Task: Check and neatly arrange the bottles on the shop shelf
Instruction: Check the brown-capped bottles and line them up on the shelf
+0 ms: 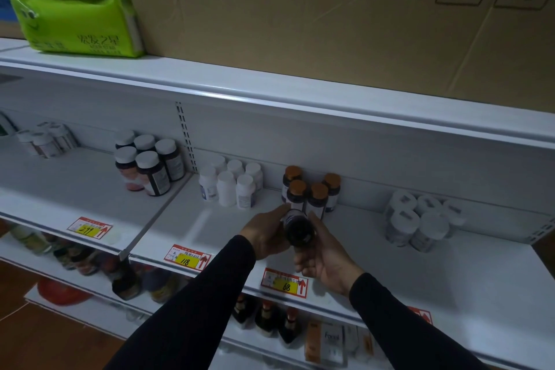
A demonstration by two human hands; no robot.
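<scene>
While we look down at the white shelf (375, 237), both our hands hold one dark bottle (298, 230) tipped on its side, base toward the camera, just above the shelf's near edge. Left hand (265, 236) curls round its left side; right hand (326, 258) grips the right side, thumb up along the bottle. Black sleeves (210, 303) on both arms. Price tag marked 68 (284, 282) sits on the shelf lip just below the hands. Just behind the held bottle stand four orange-capped bottles (312, 194), upright, clustered. Left of them, six white bottles (231, 185). Right, a group of white-capped bottles (420, 224), blurred. Far left, dark white-capped bottles (150, 162). Cardboard box (330, 24) on the top shelf.
</scene>
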